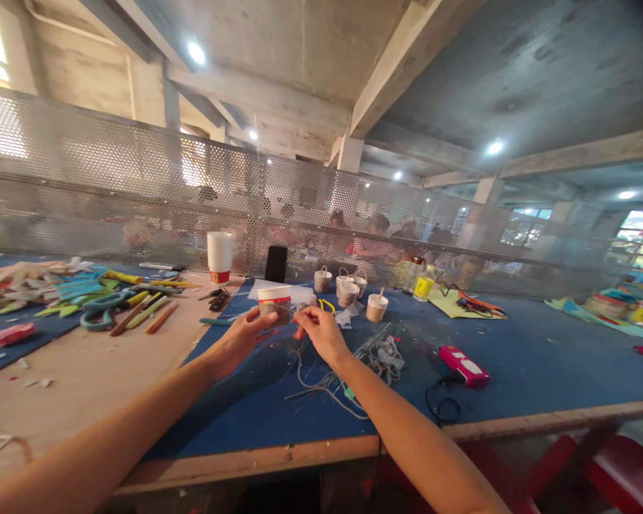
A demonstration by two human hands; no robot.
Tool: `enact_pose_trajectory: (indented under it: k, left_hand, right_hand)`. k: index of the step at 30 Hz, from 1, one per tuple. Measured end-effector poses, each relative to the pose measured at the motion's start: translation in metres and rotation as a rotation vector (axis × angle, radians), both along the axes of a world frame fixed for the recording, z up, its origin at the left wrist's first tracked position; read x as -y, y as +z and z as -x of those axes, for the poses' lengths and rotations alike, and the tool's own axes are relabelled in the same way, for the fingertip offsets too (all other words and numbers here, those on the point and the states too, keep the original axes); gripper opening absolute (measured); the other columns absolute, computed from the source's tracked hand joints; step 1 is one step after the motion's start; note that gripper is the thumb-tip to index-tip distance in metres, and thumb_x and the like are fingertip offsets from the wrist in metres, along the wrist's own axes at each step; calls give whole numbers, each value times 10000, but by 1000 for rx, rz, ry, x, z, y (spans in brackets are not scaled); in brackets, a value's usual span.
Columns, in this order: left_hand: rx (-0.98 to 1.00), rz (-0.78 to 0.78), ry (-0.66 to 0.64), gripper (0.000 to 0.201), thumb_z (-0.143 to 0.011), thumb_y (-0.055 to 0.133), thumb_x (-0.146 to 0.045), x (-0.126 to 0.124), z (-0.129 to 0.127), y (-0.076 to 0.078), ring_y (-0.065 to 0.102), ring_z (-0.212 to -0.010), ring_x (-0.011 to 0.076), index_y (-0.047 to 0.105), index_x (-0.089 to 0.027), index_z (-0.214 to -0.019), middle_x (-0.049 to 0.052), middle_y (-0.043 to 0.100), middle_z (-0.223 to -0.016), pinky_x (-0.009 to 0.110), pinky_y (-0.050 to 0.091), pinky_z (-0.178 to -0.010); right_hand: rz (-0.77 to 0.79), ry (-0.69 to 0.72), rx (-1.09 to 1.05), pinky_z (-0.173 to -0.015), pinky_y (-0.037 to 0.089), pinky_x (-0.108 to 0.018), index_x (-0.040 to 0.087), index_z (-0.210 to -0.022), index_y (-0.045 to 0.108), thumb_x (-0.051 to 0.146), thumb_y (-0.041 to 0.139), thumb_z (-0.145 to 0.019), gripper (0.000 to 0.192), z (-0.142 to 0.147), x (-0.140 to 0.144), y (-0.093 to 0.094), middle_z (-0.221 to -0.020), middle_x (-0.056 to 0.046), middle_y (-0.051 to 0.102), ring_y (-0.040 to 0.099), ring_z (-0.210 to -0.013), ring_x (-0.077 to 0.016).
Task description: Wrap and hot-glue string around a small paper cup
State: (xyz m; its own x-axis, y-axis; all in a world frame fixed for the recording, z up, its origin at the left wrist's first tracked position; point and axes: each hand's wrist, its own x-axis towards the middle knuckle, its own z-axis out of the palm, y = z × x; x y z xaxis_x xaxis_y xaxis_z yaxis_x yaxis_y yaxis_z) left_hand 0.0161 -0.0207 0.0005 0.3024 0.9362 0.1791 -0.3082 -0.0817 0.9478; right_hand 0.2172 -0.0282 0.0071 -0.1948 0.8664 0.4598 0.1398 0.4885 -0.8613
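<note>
A paper cup (275, 294) with a white rim and a red band is tilted slightly in my left hand (245, 335), whose fingers close around its side. Grey-brown material covers the cup's lower part. My right hand (320, 330) is just right of the cup, thumb and fingers pinched together; what they hold is too small to make out. Below the hands lies a loose tangle of grey cord (383, 360) with thin strands. Several small wrapped cups, some with loop handles, stand behind, including one cup (377, 308) with a stick in it.
A stack of white cups (219, 255) and a black phone (276, 264) stand near the perforated metal screen (300, 207). Scissors (104, 308), markers and foam scraps lie left. A yellow-labelled bottle (424, 283) and a pink device (464, 366) with a cable are right.
</note>
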Motion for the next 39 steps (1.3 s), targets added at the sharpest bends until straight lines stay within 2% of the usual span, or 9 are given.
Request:
enact_pose_trajectory:
  k: [3,6,11,18,24,32,39]
  left_hand:
    - [-11,0,-19,517,-791,778,-429,3,-2,2,505,-1378,349,687,-226,-1257,139,641,-1414,492,376,-1123]
    - [-24,6,-28,539,-784,776,-436,5,-4,3,504,-1375,366,686,-220,-1269,146,645,-1407,516,363,-1128]
    - [-42,2,-55,541,-784,767,-454,5,-5,3,487,-1389,373,696,-242,-1276,131,637,-1421,519,376,-1124]
    - [-66,-17,-100,576,-781,759,-476,6,-4,3,450,-1414,383,678,-273,-1314,134,590,-1471,536,353,-1138]
    - [-48,-6,-133,544,-800,748,-446,7,-5,4,455,-1409,387,685,-260,-1307,134,599,-1462,540,336,-1145]
    - [-29,-5,-158,497,-826,736,-417,8,-5,5,488,-1391,355,690,-252,-1293,130,606,-1456,469,399,-1103]
    - [-20,2,-144,501,-798,758,-427,6,-5,3,507,-1368,382,711,-245,-1262,138,631,-1426,512,384,-1111]
  right_hand:
    - [-75,-79,-41,-767,529,-296,206,-820,662,489,620,-895,295,-4,2,8,-757,-24,727,709,-759,-197]
    - [-98,-108,-79,-793,543,-299,214,-811,658,460,623,-890,260,-4,7,15,-806,-32,749,727,-817,-210]
    - [-107,-85,-122,-818,559,-309,225,-816,655,446,601,-904,244,-4,9,18,-802,-26,755,736,-818,-211]
    - [-80,-71,-174,-773,578,-320,228,-799,629,452,617,-888,241,-4,4,14,-791,-18,747,731,-757,-214]
    - [-118,-153,-77,-759,527,-293,213,-786,639,443,600,-892,257,-8,3,12,-796,-29,727,697,-798,-211]
    - [-115,-207,2,-703,473,-275,213,-740,625,457,588,-871,279,-9,5,15,-723,-8,663,606,-707,-180]
    - [-123,-191,-25,-657,443,-264,209,-719,612,423,615,-858,255,-9,1,11,-679,13,614,573,-652,-160]
